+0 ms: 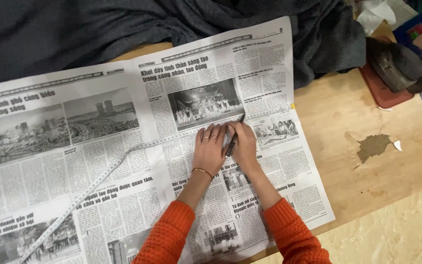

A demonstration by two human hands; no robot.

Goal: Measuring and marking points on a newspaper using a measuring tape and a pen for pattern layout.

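Marking in progress: right hand (pixel 244 144) grips pen (pixel 234 136) on newspaper (pixel 123 161); left hand (pixel 209 146), flat and released, pins tape measure (pixel 94 183). Next calls for steady tape.

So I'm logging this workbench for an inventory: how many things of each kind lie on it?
Newspaper: 1
Measuring tape: 1
Pen, in the right hand: 1
Grey cloth: 1
Iron on its red tray: 1
Total: 5

Even, soft indoor light — faint shadows; sharp centre, slightly softer edges.
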